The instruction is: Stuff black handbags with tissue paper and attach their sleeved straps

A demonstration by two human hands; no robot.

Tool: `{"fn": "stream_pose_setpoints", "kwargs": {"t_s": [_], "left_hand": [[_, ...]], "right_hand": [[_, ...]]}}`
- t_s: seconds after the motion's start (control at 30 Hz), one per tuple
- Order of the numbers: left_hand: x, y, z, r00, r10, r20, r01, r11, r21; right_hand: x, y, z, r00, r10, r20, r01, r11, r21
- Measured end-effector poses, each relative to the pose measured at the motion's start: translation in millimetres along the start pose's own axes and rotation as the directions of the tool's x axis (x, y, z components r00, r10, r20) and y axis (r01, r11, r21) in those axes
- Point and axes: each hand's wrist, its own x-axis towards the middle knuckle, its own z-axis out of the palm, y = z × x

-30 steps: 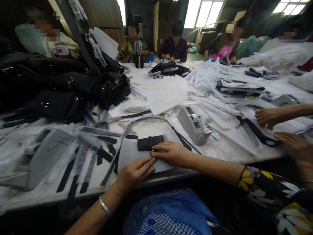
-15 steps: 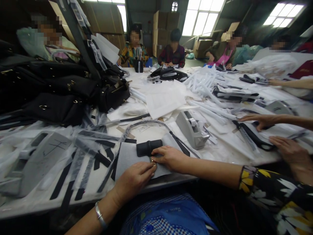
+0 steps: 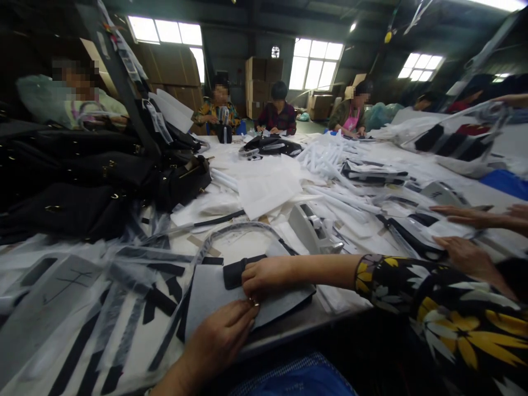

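Observation:
A black handbag lies flat before me, its front covered by a grey sheet [image 3: 206, 294]. Its wrapped handle [image 3: 225, 231] arches away from me. On the sheet is a black flap tab [image 3: 234, 273]. My left hand [image 3: 223, 330] rests on the near side, fingers pressed together at a small gold clasp [image 3: 254, 303]. Bent over the tab from the right, my right hand [image 3: 266, 276] has its fingers curled down near the clasp. What its fingertips pinch is hidden beneath the hand.
Grey tape dispensers [image 3: 307, 228] stand beyond the bag and at left. Black bags [image 3: 74, 206] pile up at far left. Wrapped black straps [image 3: 119, 324] lie left of my hands. A co-worker's hands [image 3: 464, 256] work at right; other people sit across the table.
My view has tilted up and shifted. My right hand has turned and curled over the tab, covering more of it. My left hand stays at the clasp. The co-worker's hands at right have moved.

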Motion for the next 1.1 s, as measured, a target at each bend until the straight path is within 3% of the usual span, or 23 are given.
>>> {"fn": "stream_pose_setpoints", "kwargs": {"t_s": [0.13,0.27,0.33,0.43,0.53,0.63,0.73,0.87,0.93,1.0,1.03,1.1], "left_hand": [[-0.6,-1.3,-0.3,1.000,-0.008,-0.005,0.008,1.000,-0.012],[-2.0,-2.8,-0.5,1.000,-0.004,0.003,0.004,1.000,0.002],[-1.9,-3.0,-0.8,1.000,-0.014,0.018,0.014,1.000,-0.004],[-1.3,-2.6,-0.9,0.998,-0.040,0.046,0.041,0.999,-0.017],[-0.9,-2.1,-0.4,0.998,-0.047,0.033,0.048,0.999,-0.017],[-0.6,-1.5,-0.9,0.999,-0.041,0.002,0.041,0.999,-0.008],[-0.6,-0.9,-2.5,0.999,-0.043,0.012,0.043,0.999,-0.008],[-0.7,-0.3,-4.4,0.998,-0.049,0.049,0.050,0.999,-0.020],[0.1,-0.2,-5.4,0.997,-0.054,0.052,0.055,0.998,-0.018],[1.1,0.1,-6.1,0.997,-0.058,0.049,0.059,0.998,-0.015],[1.3,0.4,-6.3,0.997,-0.058,0.048,0.058,0.998,-0.010],[-0.2,1.6,-5.6,0.997,-0.057,0.052,0.056,0.998,0.021]], "right_hand": [[-3.0,-2.1,10.7,1.000,0.007,-0.017,-0.008,0.999,-0.037],[-2.7,-14.2,23.4,0.978,0.199,-0.059,-0.203,0.976,-0.075],[-3.1,-14.2,17.2,0.972,0.229,-0.042,-0.231,0.973,-0.029],[-9.7,8.9,-14.4,0.949,0.315,0.016,-0.316,0.949,0.023],[-26.8,57.6,-51.8,0.786,0.602,-0.140,-0.615,0.784,-0.085],[-49.1,108.2,-67.2,0.608,0.755,-0.245,-0.793,0.589,-0.154],[-65.7,138.0,-64.8,0.540,0.808,-0.237,-0.841,0.502,-0.202],[-69.0,134.8,-73.4,0.552,0.787,-0.275,-0.833,0.503,-0.230],[-64.3,113.7,-87.5,0.550,0.759,-0.349,-0.835,0.501,-0.226],[-57.6,80.3,-103.1,0.571,0.718,-0.400,-0.815,0.554,-0.169],[-53.9,60.4,-109.3,0.609,0.688,-0.393,-0.774,0.623,-0.109],[-45.9,19.8,-114.4,0.759,0.585,-0.285,-0.602,0.798,0.034]]}}
